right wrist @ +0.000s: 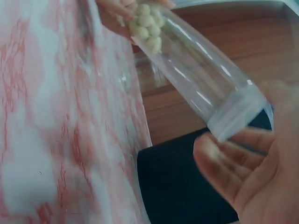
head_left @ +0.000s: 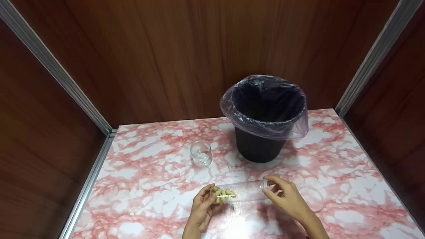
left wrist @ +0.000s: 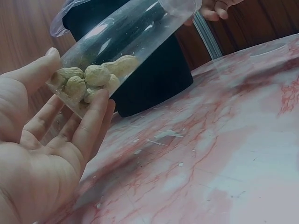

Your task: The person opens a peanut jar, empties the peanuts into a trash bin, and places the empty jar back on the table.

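A clear plastic tube (head_left: 247, 191) is held sideways above the table, with several unshelled peanuts (head_left: 225, 193) gathered at its left end. My left hand (head_left: 202, 207) grips that end, thumb on one side and fingers curled round the other. At the opposite end, my right hand (head_left: 288, 198) pinches the clear cap (right wrist: 237, 112) between thumb and fingers. The cap sits on the tube's end in the right wrist view. Part of the right hand's grip is blurred there.
Behind the tube stands a black bin (head_left: 260, 146) lined with a purple plastic bag (head_left: 229, 103). A clear glass (head_left: 201, 154) is left of the bin. A transparent round piece (head_left: 311, 209) lies right of my right hand. Wood-look panels (head_left: 159, 59) enclose the marbled table (head_left: 149, 199).
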`<state>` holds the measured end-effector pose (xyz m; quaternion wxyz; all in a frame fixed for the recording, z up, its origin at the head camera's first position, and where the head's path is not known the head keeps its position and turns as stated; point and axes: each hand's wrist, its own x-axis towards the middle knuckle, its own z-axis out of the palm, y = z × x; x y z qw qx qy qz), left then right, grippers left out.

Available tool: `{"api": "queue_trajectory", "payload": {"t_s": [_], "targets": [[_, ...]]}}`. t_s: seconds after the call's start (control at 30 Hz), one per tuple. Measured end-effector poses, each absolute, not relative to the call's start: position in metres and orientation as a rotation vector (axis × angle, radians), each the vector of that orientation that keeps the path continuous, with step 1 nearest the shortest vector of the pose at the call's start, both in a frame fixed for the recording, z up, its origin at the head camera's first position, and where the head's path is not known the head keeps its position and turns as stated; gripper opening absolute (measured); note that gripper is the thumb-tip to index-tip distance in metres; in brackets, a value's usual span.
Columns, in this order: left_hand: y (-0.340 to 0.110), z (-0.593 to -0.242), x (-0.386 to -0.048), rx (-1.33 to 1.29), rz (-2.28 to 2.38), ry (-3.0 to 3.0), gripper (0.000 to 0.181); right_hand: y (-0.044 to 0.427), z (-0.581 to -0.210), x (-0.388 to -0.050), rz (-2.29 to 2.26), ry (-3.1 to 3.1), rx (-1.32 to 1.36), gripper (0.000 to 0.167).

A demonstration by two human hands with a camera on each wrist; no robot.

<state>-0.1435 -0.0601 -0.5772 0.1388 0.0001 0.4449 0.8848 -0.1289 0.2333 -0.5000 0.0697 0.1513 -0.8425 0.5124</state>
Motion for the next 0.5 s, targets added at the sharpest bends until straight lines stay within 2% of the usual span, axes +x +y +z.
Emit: {"api": "queue_trajectory", "payload": {"t_s": [0.1,0.17,0.2,0.37,0.5], "targets": [[-0.0603,-0.5759,-0.1427,0.0,2.555,1.285,0.056,0.2401,-0.503,-0.1272,1.731,-2.406,0.588,0.048],[-0.0593,-0.5753,-0.1429,0.008,2.568,1.273,0.056,0.2418,-0.5029,-0.1277,1.808,-2.356,0.586,0.059],[-0.0587,-0.575,-0.1431,0.014,2.574,1.27,0.056,0.2423,-0.5036,-0.1286,1.797,-2.357,0.555,0.059],[-0.0575,-0.5752,-0.1425,0.023,2.575,1.288,0.054,0.2394,-0.5022,-0.1289,1.623,-2.557,0.228,0.034],[-0.0595,-0.5735,-0.14,0.012,2.557,1.307,0.054,0.2417,-0.5058,-0.1239,1.722,-2.526,0.341,0.033]]}}
